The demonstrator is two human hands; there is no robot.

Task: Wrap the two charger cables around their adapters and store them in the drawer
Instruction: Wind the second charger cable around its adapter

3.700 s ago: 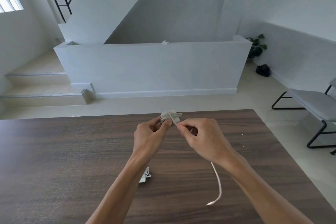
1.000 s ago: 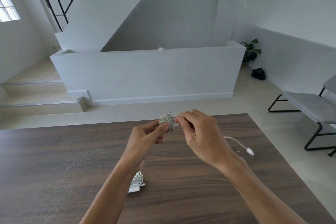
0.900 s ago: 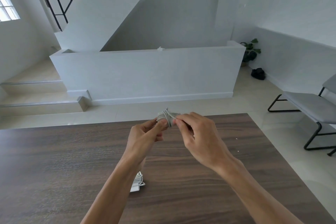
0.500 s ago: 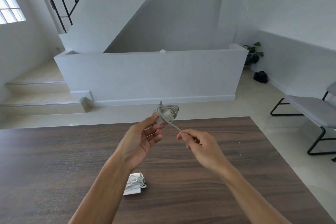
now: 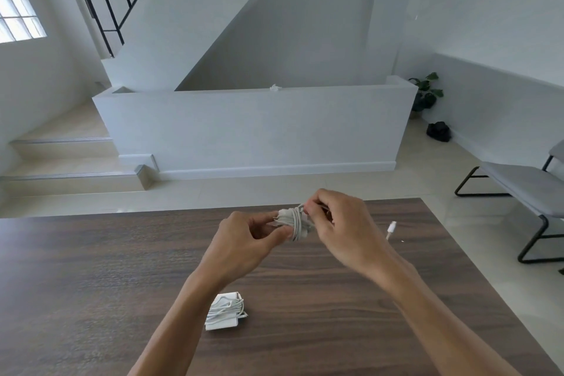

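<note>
From the head camera, both hands are raised above the far half of a dark wood-grain table (image 5: 91,269). The left hand (image 5: 244,241) pinches a small white adapter (image 5: 285,218) between thumb and fingers. White cable (image 5: 296,223) is looped around the adapter in several tight turns. The right hand (image 5: 341,226), fingers curled, grips the cable just beside the adapter; the exact pinch point is blurred. The cable's free end, a white connector (image 5: 391,227), hangs right of that hand. Nearer, on the table beside the left forearm, lies a second white adapter (image 5: 224,311), its cable already coiled around it.
</note>
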